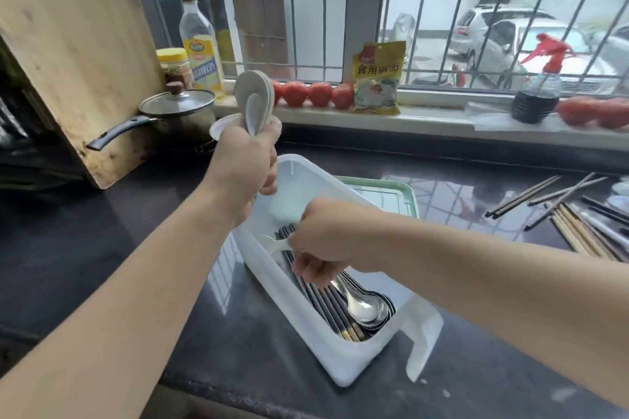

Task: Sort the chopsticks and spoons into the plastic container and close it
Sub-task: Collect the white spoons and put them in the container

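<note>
Plastic container [343, 360], frame centre on the dark bench [102, 248], holds dark chopsticks [332, 308] and metal spoons [366, 306]. Right hand [326, 241] inside, fingers pinching a white spoon [272, 241]. Left hand [246, 160], above the container's far end, fingers clenched round stacked white spoons [253, 100]; loose chopsticks [571, 214] lie at right.

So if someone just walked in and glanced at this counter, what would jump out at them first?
Probably the left hand raised over the counter, gripping a stack of white spoons upright. Just below, the right hand reaches into the open white plastic container, where dark chopsticks and metal spoons already lie side by side. Off to the right, loose chopsticks are scattered on the dark countertop.
</note>
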Motion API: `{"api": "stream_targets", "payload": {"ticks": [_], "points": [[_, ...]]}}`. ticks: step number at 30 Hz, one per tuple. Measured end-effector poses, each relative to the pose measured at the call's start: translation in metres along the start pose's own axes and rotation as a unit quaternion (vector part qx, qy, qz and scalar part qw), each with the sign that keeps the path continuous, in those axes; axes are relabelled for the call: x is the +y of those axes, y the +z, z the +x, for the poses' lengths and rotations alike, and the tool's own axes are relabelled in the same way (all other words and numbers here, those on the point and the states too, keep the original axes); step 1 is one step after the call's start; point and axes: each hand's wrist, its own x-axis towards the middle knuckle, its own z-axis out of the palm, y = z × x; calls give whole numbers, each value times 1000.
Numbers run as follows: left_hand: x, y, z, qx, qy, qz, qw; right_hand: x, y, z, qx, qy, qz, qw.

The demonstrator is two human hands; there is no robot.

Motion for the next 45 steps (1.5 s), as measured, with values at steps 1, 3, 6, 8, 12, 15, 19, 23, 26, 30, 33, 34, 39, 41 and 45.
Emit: {"api": "stream_targets", "payload": {"ticks": [1,3,6,8,12,15,19,23,26,30,33,34,39,41,45], "points": [[-2,1,-1,0,3,-3,1000,2,1,3,-54,21,25,998],[-4,0,-1,10,11,-22,1000,8,0,9,-141,57,-1,988],[-5,-2,-1,18,15,-34,999,15,4,20,-180,74,-139,971],[-6,-2,0,3,18,-36,999,17,13,24,-181,68,-236,952],[-7,-3,1,-25,11,-36,999,18,27,28,-194,67,-283,937],[-9,-6,4,-38,7,-35,999,17,20,30,-160,32,-217,962],[-9,-7,5,-61,5,-46,997,8,8,22,-160,10,-206,965],[-11,-7,6,-122,-18,-75,990,-7,-27,13,29,-86,-120,989],[-11,-6,5,-163,-16,-64,984,-18,-53,3,199,-214,112,950],[-9,-5,0,-214,2,-9,977,-21,-57,2,160,-325,164,918],[-9,-5,-3,-233,14,-16,972,-15,-57,3,153,-354,190,903],[-9,-5,-4,-236,21,-26,971,-13,-60,3,147,-359,205,898],[-13,-7,-4,-218,72,-69,971,-12,-67,-5,85,-389,283,872],[-11,-6,-4,-185,77,-72,977,-14,-64,-7,91,-385,312,864],[-15,-3,3,57,137,42,988,-18,-67,-6,284,-307,175,891]]}}
